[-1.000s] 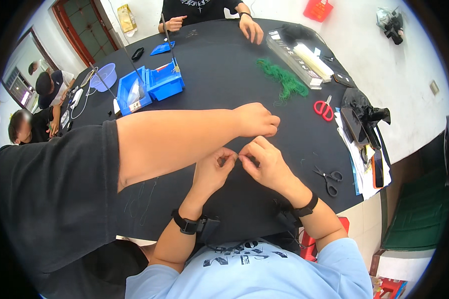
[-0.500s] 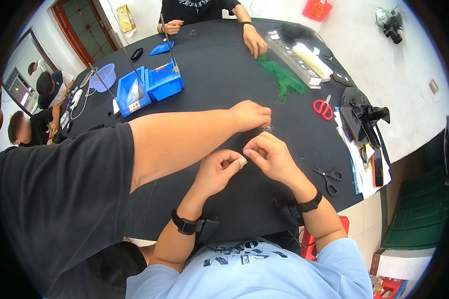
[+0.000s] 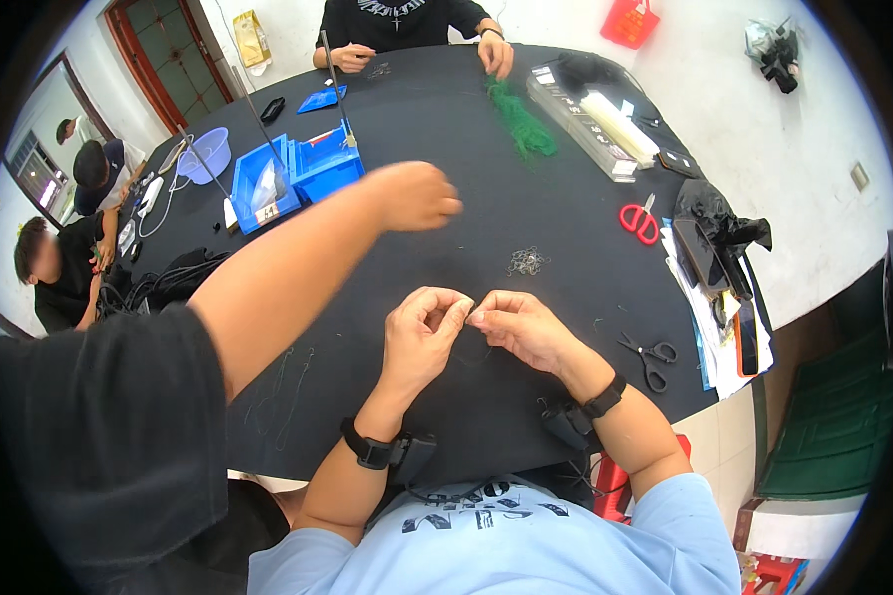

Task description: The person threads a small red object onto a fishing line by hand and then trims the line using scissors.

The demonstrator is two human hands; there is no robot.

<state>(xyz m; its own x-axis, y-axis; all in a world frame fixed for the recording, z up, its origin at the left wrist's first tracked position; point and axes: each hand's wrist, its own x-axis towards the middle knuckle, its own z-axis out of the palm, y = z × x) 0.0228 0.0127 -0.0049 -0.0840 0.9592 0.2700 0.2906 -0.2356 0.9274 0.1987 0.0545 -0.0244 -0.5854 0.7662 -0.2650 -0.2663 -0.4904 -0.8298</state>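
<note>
My left hand and my right hand meet over the black tabletop, each with thumb and forefinger pinched. Their fingertips almost touch. What they pinch is too small to make out; a faint thin thread hangs just below the right fingers. Beyond my right hand lies a small loose pile of wiry metal hooks. Off to my left, fine lines with small metal ends lie on the cloth. A co-worker's closed hand reaches in from the left, above the table and apart from mine.
Black scissors and red-handled scissors lie to the right, near papers and phones. Blue bins with upright rods stand at the far left. Across the table another person's hand touches green netting beside a long clear box.
The co-worker's arm has drawn back left from the hook pile, uncovering it. My fingertips have come closer together. Across the table, the green netting has been pulled toward the far person.
</note>
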